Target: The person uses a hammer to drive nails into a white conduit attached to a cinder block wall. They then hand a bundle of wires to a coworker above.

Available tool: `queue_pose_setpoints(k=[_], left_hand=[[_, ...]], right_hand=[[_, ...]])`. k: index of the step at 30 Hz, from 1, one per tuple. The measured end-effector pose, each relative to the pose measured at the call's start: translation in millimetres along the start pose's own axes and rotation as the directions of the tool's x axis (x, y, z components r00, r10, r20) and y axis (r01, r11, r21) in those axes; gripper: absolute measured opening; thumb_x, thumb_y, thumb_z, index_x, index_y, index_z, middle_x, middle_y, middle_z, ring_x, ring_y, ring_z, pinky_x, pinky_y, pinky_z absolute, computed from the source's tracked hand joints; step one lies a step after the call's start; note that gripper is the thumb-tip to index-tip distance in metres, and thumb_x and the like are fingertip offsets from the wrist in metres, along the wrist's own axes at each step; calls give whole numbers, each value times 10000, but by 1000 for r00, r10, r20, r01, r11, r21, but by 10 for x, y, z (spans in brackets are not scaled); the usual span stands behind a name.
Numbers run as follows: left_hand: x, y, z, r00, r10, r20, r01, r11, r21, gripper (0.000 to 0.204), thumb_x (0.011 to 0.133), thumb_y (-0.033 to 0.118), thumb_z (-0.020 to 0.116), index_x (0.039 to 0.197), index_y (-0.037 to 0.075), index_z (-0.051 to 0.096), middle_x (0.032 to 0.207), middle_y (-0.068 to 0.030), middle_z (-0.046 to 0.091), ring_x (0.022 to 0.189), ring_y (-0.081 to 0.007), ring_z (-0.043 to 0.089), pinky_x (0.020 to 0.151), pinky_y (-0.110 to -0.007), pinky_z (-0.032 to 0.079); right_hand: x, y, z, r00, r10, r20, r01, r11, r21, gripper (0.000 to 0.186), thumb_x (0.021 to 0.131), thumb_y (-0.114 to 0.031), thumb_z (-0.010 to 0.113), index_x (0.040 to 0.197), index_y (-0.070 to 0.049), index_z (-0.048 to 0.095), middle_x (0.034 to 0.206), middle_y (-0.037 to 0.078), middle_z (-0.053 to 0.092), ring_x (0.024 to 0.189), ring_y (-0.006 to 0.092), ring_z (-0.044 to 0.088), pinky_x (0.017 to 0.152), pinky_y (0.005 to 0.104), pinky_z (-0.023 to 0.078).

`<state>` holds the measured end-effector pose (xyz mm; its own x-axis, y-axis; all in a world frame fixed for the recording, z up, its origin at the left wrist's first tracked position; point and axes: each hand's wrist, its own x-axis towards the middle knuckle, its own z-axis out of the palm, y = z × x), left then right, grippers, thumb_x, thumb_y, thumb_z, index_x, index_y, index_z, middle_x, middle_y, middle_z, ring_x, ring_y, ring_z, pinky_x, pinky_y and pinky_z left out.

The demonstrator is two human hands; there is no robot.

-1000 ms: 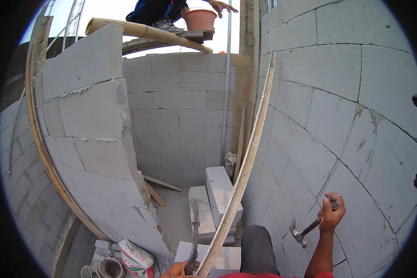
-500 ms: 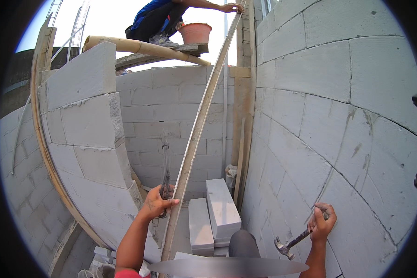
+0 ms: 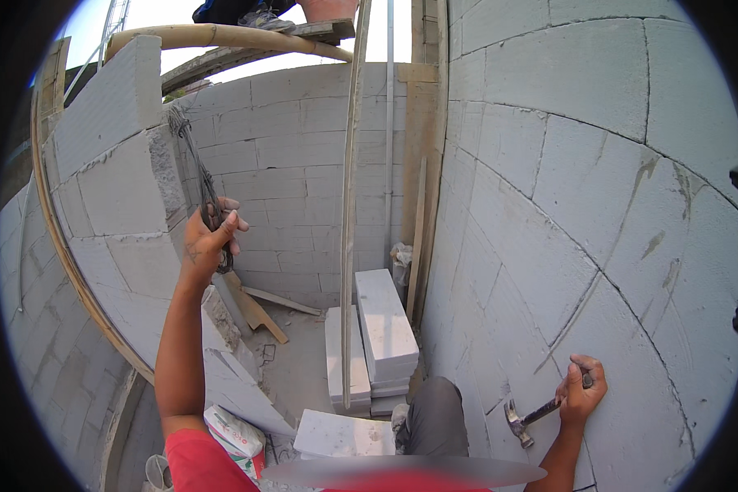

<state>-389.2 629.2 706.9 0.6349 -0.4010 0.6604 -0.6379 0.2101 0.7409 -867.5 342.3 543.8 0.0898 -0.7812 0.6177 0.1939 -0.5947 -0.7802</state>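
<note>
My left hand [image 3: 209, 238] is raised to the corner of the left block wall [image 3: 115, 180] and is closed on a dark twisted wire [image 3: 195, 160] that hangs down from the wall's upper edge. Down at the lower right, my right hand [image 3: 580, 392] grips a claw hammer [image 3: 523, 418] by its handle, the head pointing left and close to the right block wall [image 3: 599, 205]. A long thin wooden batten [image 3: 351, 213] stands nearly upright between my hands, touched by neither.
White blocks [image 3: 381, 328] lie stacked on the floor by the corner, with wood scraps [image 3: 258, 312] and a torn bag [image 3: 236, 435] to the left. Overhead, a person's feet [image 3: 254, 12] stand on a plank scaffold [image 3: 246, 45] beside a bucket [image 3: 328, 8].
My left hand let go of the batten and moved left and up to take hold of the wire. The batten now stands more upright. My right hand keeps the hammer low.
</note>
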Motion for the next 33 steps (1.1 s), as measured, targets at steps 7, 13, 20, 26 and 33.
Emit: queue_pose_setpoints(k=[7, 13, 20, 26, 33], left_hand=[[-902, 24, -265, 982, -179, 62, 165, 968, 187, 315, 886, 270, 701, 987, 0, 576, 671, -25, 568, 468, -77, 496, 437, -218, 394], [-1733, -45, -416, 976, -216, -18, 212, 937, 279, 217, 857, 150, 734, 908, -17, 603, 651, -7, 562, 477, -58, 492, 440, -199, 385], [-2398, -208, -443, 982, -114, -149, 143, 969, 203, 175, 864, 80, 711, 929, -33, 593, 644, -46, 577, 485, -83, 509, 451, -210, 395], [-2649, -508, -136, 963, -180, -202, 186, 982, 10, 173, 853, 81, 720, 915, -22, 596, 646, -48, 580, 515, -93, 530, 484, -213, 408], [-2754, -768, 528, 930, -367, 9, 363, 916, -169, 180, 822, 109, 759, 860, -22, 643, 674, -72, 631, 523, -115, 575, 488, -238, 460]], right_hand=[[27, 208, 87, 987, -155, -52, 138, 960, -244, 106, 935, -13, 553, 1006, 42, 608, 742, 61, 575, 411, 37, 376, 353, 213, 292], [32, 221, 151, 977, -206, -59, 164, 895, -416, 148, 945, -52, 573, 1047, 44, 622, 721, 50, 579, 433, 31, 385, 367, 204, 332], [-72, 314, 287, 988, -152, 15, 146, 912, -383, 167, 947, -59, 579, 1073, 38, 630, 660, 18, 543, 439, 20, 372, 360, 199, 311], [-148, 326, 551, 987, -121, 105, 143, 958, -247, 154, 937, -36, 577, 1061, 44, 621, 672, 28, 546, 432, 16, 376, 355, 191, 307], [-394, -32, 269, 997, -64, -53, 63, 998, -19, 142, 931, -39, 543, 1037, 43, 589, 550, 11, 453, 398, 39, 350, 335, 221, 345]])
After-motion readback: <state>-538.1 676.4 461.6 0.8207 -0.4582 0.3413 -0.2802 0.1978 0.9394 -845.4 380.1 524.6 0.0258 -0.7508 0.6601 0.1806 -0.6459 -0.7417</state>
